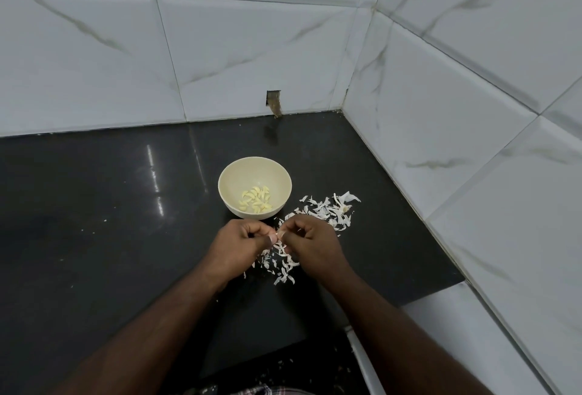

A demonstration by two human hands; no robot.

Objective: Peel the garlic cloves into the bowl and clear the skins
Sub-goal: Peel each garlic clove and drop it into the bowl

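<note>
Two hands meet above a glossy black counter point(110, 205). The left hand point(239, 242) and the right hand point(310, 242) both have curled fingers, and together they pinch one small garlic clove point(278, 234) between thumbs and fingertips; the clove is mostly hidden. Just beyond the hands stands one round, smooth, cream bowl point(230, 174), holding roughly twenty pale yellow, curved peeled cloves point(255, 200), too crowded for an exact count. Thin, papery white skins point(327, 210) lie in two loose scatters: one beyond the right hand, beside the bowl, the other directly below both hands. Glazed marbled white tiles point(252, 48) line the corner behind.
</note>
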